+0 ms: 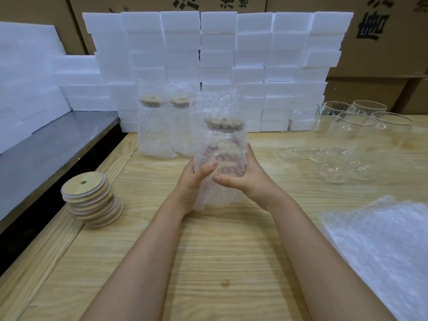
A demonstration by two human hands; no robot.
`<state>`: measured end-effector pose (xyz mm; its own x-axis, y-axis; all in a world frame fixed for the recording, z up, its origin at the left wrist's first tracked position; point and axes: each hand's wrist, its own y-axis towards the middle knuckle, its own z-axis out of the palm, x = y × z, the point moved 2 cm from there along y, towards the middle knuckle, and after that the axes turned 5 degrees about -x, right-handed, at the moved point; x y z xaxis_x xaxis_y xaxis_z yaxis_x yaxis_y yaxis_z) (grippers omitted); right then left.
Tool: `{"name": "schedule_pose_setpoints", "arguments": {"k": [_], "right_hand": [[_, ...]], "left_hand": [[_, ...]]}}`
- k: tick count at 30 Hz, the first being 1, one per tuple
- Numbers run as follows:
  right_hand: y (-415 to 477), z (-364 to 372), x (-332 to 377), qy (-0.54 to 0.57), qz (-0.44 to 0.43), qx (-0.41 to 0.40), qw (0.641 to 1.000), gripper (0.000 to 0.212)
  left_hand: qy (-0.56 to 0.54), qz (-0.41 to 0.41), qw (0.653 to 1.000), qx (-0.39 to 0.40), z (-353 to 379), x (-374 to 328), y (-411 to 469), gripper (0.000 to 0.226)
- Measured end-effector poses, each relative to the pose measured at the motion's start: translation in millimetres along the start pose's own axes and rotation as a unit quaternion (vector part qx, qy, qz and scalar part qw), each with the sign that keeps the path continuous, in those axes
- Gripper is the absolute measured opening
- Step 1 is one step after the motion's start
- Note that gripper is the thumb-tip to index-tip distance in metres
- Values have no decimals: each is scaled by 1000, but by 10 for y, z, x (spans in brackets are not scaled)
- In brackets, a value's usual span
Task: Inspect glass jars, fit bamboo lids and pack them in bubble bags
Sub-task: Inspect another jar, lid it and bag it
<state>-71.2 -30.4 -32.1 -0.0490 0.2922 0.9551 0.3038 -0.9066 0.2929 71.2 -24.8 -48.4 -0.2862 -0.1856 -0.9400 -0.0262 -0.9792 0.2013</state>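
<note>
Glass jar [220, 156], lidded and sleeved in a bubble bag [216, 103], is at the packing step. The next move probably calls for standing it beside the packed jars [159, 128] behind. Both the left hand [195, 181] and right hand [245, 177] curl round its body, holding it upright over the tabletop [208, 262]. Spare bamboo lids [92, 200] lie left; bare jars [352, 140] stand right.

Bare forearms and bare hands above the wooden table [208, 251].
The left hand [193, 180] and right hand [246, 179] are uncovered, as are both forearms right down to the table's near edge. The thumbnails are short, rounded and plain, and the forearms are slim and smooth.
</note>
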Motion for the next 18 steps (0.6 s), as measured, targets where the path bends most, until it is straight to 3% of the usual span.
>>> {"name": "schedule_pose_setpoints", "arguments": {"k": [7,13,18], "right_hand": [[28,41,-185,-24,-31,-130,991,92],[188,-32,-321,-104,-43,-234,966,104],[562,-1,-457,-121,-34,-291,948,106]], "left_hand": [[60,35,997,-23,-71,36,33,46],[94,15,965,-246,-177,54,96,26],[98,23,956,-274,-197,99,147,19]]}}
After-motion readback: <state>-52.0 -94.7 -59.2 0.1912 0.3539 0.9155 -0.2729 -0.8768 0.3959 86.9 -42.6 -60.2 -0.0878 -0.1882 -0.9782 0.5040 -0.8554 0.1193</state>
